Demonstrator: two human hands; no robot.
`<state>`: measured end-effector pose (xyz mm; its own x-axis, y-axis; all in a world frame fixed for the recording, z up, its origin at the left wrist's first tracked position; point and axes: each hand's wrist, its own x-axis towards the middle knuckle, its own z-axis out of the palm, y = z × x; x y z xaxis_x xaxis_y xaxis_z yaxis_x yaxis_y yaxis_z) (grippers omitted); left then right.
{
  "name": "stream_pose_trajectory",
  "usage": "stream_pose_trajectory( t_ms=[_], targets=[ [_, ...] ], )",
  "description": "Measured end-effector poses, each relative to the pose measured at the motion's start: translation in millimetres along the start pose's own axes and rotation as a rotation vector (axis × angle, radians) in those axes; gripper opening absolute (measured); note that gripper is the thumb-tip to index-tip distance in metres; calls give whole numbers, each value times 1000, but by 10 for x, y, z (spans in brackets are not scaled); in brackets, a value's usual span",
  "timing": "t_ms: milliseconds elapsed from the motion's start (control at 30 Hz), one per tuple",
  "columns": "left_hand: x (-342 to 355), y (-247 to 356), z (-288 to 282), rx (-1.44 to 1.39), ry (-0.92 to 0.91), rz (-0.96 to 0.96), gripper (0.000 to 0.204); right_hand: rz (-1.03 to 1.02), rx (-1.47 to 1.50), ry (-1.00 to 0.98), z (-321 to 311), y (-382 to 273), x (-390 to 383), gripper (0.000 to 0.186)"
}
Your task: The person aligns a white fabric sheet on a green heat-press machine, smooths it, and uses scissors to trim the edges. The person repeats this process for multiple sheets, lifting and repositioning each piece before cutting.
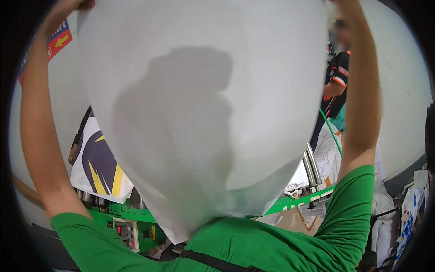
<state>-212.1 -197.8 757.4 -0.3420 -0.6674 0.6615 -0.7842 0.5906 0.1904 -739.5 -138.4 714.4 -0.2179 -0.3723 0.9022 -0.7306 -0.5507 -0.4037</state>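
Observation:
A large white sheet (pixel 272 72) hangs upright before me, filling the middle of the view, with a grey shadow across it. My left hand (pixel 84 5) is raised at the upper left, closed on the sheet's top corner. At the upper right, my right hand (pixel 334 2) is raised beside the other top corner; its fingers are cut off by the frame's edge. The sheet's lower end reaches down to my green shirt. Behind it on the left lies a printed sheet (pixel 99 172) in white, dark purple and yellow.
A green machine (pixel 104 215) with metal rollers (pixel 311 167) and a control panel (pixel 128 235) runs behind the sheet. A person (pixel 335 79) in dark clothing stands at the right. Piled materials (pixel 410 213) are at the far right; a red-and-blue sign (pixel 59 41) is on the left wall.

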Motion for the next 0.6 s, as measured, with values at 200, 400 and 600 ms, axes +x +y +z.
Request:
stream_pose_trajectory(
  t_ms=[200, 400, 600],
  targets=[
    [-1266, -447, 1904, -487, -253, 184, 22, 474, 767, -508, 906, 1033, -1946, 32],
    [-2977, 374, 3191, -1124, -1008, -159, 19, 605, 1221, -1066, 1498, 238, -3842, 23],
    [-3639, 456, 3034, -1859, -323, -149, 18, 601, 572, -1200, 2112, 2130, -4364, 49]
  ],
)
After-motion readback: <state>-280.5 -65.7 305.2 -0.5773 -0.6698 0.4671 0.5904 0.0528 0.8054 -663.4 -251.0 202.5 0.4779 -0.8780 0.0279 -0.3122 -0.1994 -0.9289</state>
